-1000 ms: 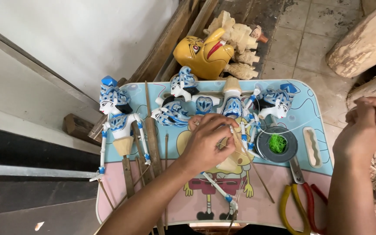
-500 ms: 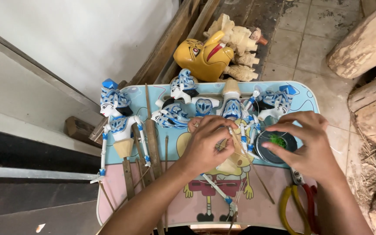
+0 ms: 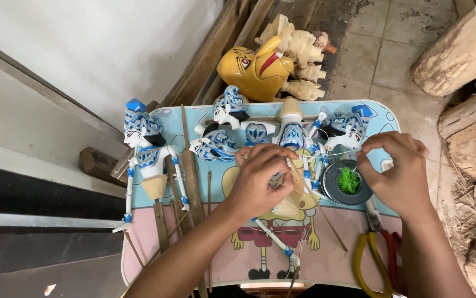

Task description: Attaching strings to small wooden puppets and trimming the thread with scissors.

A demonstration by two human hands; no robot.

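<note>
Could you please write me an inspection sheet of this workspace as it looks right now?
Surface: small cartoon-printed table, crowded.
Job's things: blue-and-white puppet under the left hand; round tin with green thread by the right hand.
Clutter: more puppets, wooden rods, yellow-handled pliers.
Grippers: left hand grips the puppet; right fingers pinched, contents too fine to tell.
Cables: nothing seen.
Surroundings: yellow carved mask, unpainted carvings, logs, tiled floor.

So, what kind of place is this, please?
Probably a small puppet-making workshop. Blue-and-white painted rod puppets lie on a low cartoon-printed table, unpainted carved wooden figures and a yellow carved mask sit behind it, and rough wooden logs are stacked beside.
</note>
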